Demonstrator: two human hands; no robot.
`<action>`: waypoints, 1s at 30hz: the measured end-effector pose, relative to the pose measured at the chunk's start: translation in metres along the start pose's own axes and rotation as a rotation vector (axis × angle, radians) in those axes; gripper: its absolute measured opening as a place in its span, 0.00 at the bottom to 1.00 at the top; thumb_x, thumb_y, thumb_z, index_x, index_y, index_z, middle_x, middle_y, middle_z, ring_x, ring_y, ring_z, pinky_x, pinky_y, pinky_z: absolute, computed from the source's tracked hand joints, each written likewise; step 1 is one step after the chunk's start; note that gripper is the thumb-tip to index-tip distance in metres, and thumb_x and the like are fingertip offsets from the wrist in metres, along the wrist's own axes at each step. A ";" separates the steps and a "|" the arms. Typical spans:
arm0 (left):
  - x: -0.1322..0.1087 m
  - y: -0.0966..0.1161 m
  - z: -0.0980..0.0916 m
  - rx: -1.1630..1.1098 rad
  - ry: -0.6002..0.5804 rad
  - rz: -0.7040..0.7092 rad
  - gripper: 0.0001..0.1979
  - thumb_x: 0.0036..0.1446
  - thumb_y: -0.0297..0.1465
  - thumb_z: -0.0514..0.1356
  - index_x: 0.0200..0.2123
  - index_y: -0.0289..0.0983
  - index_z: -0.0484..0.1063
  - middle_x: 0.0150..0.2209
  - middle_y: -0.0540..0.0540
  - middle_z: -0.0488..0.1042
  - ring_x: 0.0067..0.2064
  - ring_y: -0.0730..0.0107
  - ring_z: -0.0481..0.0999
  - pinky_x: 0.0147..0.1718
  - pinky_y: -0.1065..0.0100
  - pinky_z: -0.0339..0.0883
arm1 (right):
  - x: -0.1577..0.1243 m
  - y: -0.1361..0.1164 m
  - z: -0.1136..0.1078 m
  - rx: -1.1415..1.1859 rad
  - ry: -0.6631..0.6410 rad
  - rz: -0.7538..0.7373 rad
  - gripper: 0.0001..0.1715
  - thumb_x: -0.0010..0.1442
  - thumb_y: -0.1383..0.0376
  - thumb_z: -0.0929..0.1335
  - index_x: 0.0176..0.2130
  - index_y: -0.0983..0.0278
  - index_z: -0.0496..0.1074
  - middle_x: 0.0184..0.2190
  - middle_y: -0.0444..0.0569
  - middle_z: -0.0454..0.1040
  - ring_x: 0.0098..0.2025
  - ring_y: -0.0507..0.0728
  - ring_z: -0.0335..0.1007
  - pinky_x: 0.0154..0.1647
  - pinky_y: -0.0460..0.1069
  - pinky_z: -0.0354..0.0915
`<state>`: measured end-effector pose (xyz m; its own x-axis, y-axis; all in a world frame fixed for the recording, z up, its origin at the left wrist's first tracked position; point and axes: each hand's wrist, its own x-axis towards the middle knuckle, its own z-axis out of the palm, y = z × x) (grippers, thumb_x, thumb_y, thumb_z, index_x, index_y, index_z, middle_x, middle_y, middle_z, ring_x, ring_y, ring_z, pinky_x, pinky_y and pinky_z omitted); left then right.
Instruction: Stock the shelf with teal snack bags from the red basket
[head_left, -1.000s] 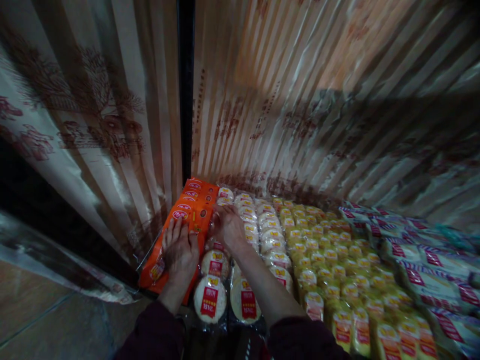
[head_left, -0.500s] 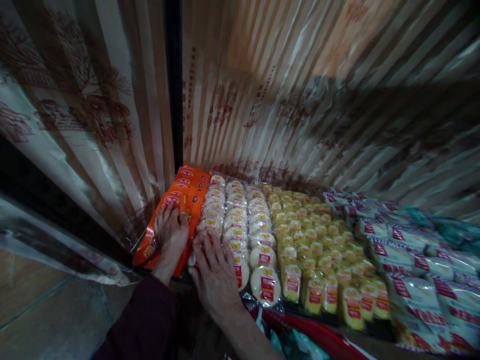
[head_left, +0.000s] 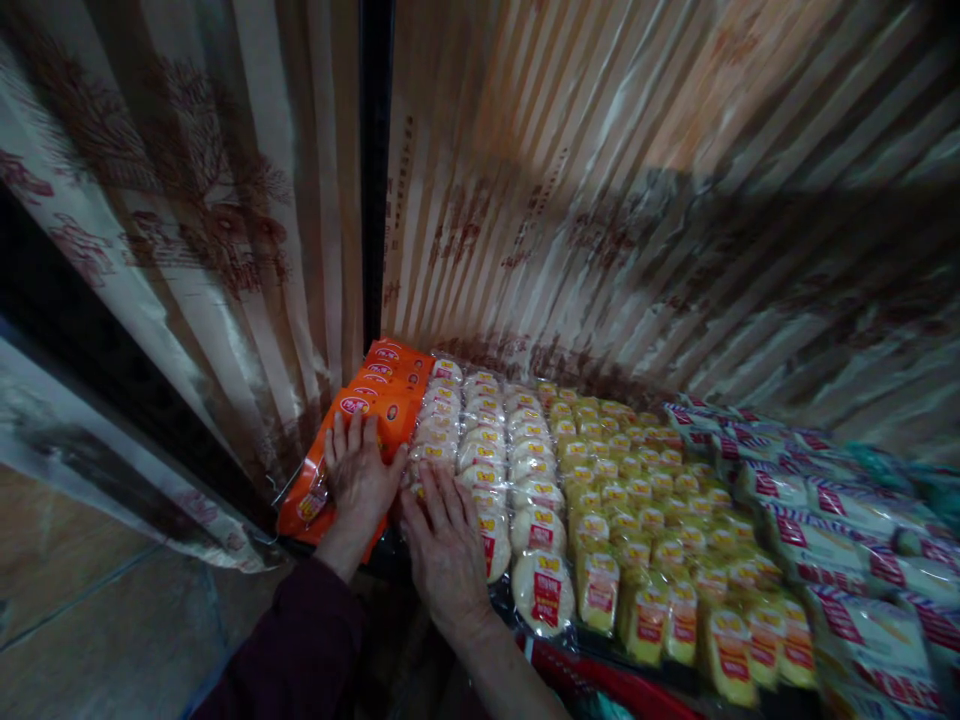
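My left hand [head_left: 361, 476] lies flat, fingers spread, on the nearest orange snack packet [head_left: 324, 478] at the left end of the shelf. More orange packets [head_left: 391, 370] are stacked behind it. My right hand [head_left: 444, 537] rests palm down with fingers stretched out on the front of a row of clear packs of round white rice crackers [head_left: 525, 480] with red labels. The two hands lie side by side, almost touching. Neither hand grips anything.
Rows of yellow-wrapped packs [head_left: 637, 500] fill the middle of the shelf, and white packs with red and purple print [head_left: 825, 510] lie at the right. Striped patterned panels [head_left: 600, 200] form the back and left walls. A dark post [head_left: 373, 170] stands in the corner. A red edge [head_left: 600, 675] shows below the shelf front.
A second ago my right hand was further back among the white cracker packs; it has drawn to the front of the row. My left hand stayed on the orange packet.
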<state>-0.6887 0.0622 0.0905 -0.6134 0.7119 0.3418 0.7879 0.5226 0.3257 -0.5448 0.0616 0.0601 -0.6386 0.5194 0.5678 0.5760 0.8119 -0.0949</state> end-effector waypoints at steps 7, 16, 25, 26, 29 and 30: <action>0.000 0.000 0.005 0.001 -0.017 -0.001 0.31 0.54 0.43 0.59 0.57 0.31 0.66 0.62 0.34 0.60 0.66 0.42 0.51 0.62 0.46 0.46 | 0.000 0.001 -0.012 -0.024 0.021 -0.028 0.19 0.62 0.64 0.64 0.53 0.62 0.70 0.58 0.54 0.67 0.64 0.63 0.55 0.60 0.60 0.55; -0.004 -0.004 0.009 -0.030 0.037 0.047 0.28 0.55 0.42 0.57 0.56 0.31 0.68 0.61 0.34 0.62 0.65 0.42 0.52 0.63 0.47 0.44 | -0.009 -0.005 -0.020 -0.044 -0.050 0.014 0.20 0.62 0.59 0.65 0.53 0.61 0.70 0.59 0.52 0.66 0.63 0.65 0.54 0.60 0.60 0.54; -0.004 0.003 0.007 -0.090 0.069 0.040 0.21 0.56 0.38 0.56 0.49 0.34 0.73 0.58 0.38 0.68 0.63 0.40 0.58 0.60 0.45 0.49 | -0.010 -0.003 -0.022 0.008 -0.084 0.037 0.25 0.62 0.60 0.65 0.57 0.61 0.65 0.61 0.52 0.63 0.65 0.63 0.51 0.62 0.60 0.54; -0.004 0.003 0.008 -0.103 0.074 0.037 0.20 0.56 0.38 0.57 0.49 0.34 0.74 0.58 0.39 0.68 0.62 0.41 0.58 0.60 0.44 0.49 | -0.010 -0.002 -0.025 0.013 -0.079 0.034 0.25 0.62 0.60 0.65 0.58 0.62 0.65 0.61 0.53 0.63 0.65 0.63 0.51 0.62 0.60 0.53; -0.005 0.004 0.010 -0.134 0.109 0.039 0.18 0.56 0.37 0.57 0.47 0.35 0.74 0.57 0.40 0.70 0.62 0.44 0.59 0.60 0.44 0.48 | -0.004 0.003 -0.033 0.017 -0.086 0.005 0.26 0.62 0.63 0.63 0.59 0.63 0.63 0.62 0.54 0.62 0.66 0.63 0.49 0.63 0.61 0.53; -0.005 0.004 0.011 -0.144 0.124 0.044 0.18 0.56 0.37 0.57 0.46 0.35 0.74 0.56 0.40 0.70 0.62 0.44 0.59 0.61 0.44 0.48 | 0.001 0.007 -0.034 0.015 -0.091 0.002 0.25 0.63 0.64 0.63 0.59 0.64 0.63 0.62 0.54 0.62 0.66 0.63 0.49 0.62 0.62 0.53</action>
<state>-0.6820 0.0656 0.0804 -0.5876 0.6645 0.4617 0.8037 0.4132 0.4281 -0.5238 0.0582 0.0881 -0.6815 0.5423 0.4914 0.5698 0.8145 -0.1087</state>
